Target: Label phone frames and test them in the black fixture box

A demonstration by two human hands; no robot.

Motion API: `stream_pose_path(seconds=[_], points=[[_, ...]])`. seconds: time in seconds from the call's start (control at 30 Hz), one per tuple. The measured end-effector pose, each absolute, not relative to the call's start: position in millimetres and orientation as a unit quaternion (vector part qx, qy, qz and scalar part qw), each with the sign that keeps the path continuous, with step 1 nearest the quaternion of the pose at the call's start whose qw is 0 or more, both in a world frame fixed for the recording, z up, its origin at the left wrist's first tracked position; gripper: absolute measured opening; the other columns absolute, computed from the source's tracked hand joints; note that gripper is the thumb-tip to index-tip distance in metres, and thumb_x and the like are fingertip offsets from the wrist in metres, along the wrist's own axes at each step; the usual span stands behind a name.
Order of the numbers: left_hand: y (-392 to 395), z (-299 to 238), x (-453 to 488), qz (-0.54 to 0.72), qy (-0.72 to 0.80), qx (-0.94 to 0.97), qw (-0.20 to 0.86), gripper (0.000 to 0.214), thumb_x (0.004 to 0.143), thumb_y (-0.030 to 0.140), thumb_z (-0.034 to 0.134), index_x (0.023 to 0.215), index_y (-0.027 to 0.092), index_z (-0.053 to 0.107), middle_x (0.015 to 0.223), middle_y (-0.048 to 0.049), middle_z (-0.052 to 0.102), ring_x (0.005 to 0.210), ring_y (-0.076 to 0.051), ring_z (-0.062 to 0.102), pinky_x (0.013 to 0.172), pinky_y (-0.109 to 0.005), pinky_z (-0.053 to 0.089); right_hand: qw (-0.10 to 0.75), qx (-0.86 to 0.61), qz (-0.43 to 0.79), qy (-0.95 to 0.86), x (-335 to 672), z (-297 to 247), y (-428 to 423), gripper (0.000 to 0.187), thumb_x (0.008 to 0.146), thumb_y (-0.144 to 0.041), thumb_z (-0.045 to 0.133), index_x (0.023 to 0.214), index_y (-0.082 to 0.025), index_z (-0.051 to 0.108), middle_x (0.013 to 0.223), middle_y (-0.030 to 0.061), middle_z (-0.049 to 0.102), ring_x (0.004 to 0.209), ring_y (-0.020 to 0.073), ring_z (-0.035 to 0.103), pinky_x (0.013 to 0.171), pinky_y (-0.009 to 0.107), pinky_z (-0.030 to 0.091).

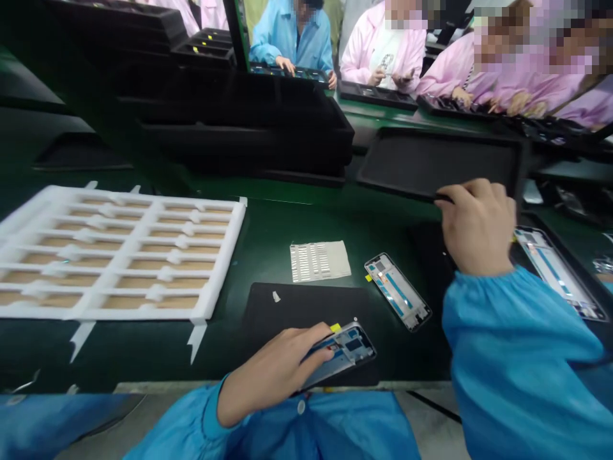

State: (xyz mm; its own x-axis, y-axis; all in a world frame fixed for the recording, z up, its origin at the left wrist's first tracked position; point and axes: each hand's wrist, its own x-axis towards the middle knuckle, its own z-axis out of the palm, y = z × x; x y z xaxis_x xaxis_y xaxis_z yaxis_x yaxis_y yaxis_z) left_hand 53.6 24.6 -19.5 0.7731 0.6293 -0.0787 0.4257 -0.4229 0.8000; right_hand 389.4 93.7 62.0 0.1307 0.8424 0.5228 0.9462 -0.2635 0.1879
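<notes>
My left hand [280, 358] is closed round a phone frame [357, 345] with a yellow tab, above a black mat [306, 306] at the table's front edge. Its thumb lies across the frame's inner face. Higher up, my right hand [479, 220] grips the near edge of a shallow black tray [445, 160], fingertips curled at the rim. Between the hands, a second phone frame [398, 291] with blue strips lies on the green table. A pale sheet with rows of small silvery strips [320, 260] lies beyond the mat, and a small whitish piece [276, 296] rests on it.
On the left sits a white foam tray [215, 275] with many slots. Stacked black trays [249, 140] stand behind. Another phone frame [558, 271] lies in a black tray beyond my right sleeve. Several co-workers in blue and pink sit across the table.
</notes>
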Motion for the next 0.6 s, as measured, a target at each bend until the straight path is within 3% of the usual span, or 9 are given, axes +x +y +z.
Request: stream_pose_path(seconds=[0.17,0.33,0.47,0.53,0.6], points=[[31,-21,44,0.089,0.360,0.786,0.494,0.026,0.100,0.043,0.046,0.114,0.027,0.060,0.108,-0.0001,0.070,0.099,-0.020,0.066,0.083,-0.026,0.048,0.058,-0.766,-0.182,-0.614,417,27,184,0.028,0.093,-0.012,0.046,0.106,-0.007,0.071,0.113,0.0211,0.062,0.098,0.0279,0.044,0.076,0.038,0.030],[35,-27,36,0.082,0.390,0.756,0.519,0.027,0.098,0.042,0.051,0.119,0.027,0.060,0.112,-0.0002,0.069,0.102,-0.022,0.066,0.082,-0.027,0.046,0.079,-0.731,-0.104,-0.670,435,-7,219,0.026,0.087,-0.004,0.050,0.097,-0.011,0.072,0.122,0.0202,0.063,0.105,0.0288,0.044,0.092,0.046,0.029],[38,-35,40,0.079,0.385,0.753,0.528,0.025,0.099,0.042,0.050,0.115,0.026,0.060,0.105,0.0003,0.070,0.097,-0.022,0.066,0.078,-0.028,0.047,0.133,-0.719,-0.087,-0.676,411,-23,220,0.034,0.087,-0.005,0.045,0.115,-0.005,0.065,0.133,0.0310,0.051,0.118,0.0364,0.042,0.099,0.059,0.023],[40,-39,46,0.084,0.369,0.772,0.511,0.023,0.099,0.040,0.051,0.112,0.024,0.060,0.107,-0.0015,0.069,0.100,-0.022,0.066,0.082,-0.031,0.048,0.154,-0.692,-0.059,-0.702,386,-28,205,0.033,0.089,-0.009,0.046,0.118,-0.006,0.062,0.127,0.0284,0.055,0.117,0.0348,0.047,0.100,0.054,0.030],[44,-41,53,0.103,0.328,0.809,0.477,0.021,0.098,0.037,0.054,0.112,0.023,0.060,0.123,-0.0047,0.065,0.118,-0.025,0.059,0.095,-0.037,0.046,0.156,-0.646,-0.003,-0.748,358,-32,181,0.023,0.091,-0.016,0.050,0.108,-0.013,0.066,0.112,0.0179,0.064,0.107,0.0280,0.055,0.096,0.043,0.041]])
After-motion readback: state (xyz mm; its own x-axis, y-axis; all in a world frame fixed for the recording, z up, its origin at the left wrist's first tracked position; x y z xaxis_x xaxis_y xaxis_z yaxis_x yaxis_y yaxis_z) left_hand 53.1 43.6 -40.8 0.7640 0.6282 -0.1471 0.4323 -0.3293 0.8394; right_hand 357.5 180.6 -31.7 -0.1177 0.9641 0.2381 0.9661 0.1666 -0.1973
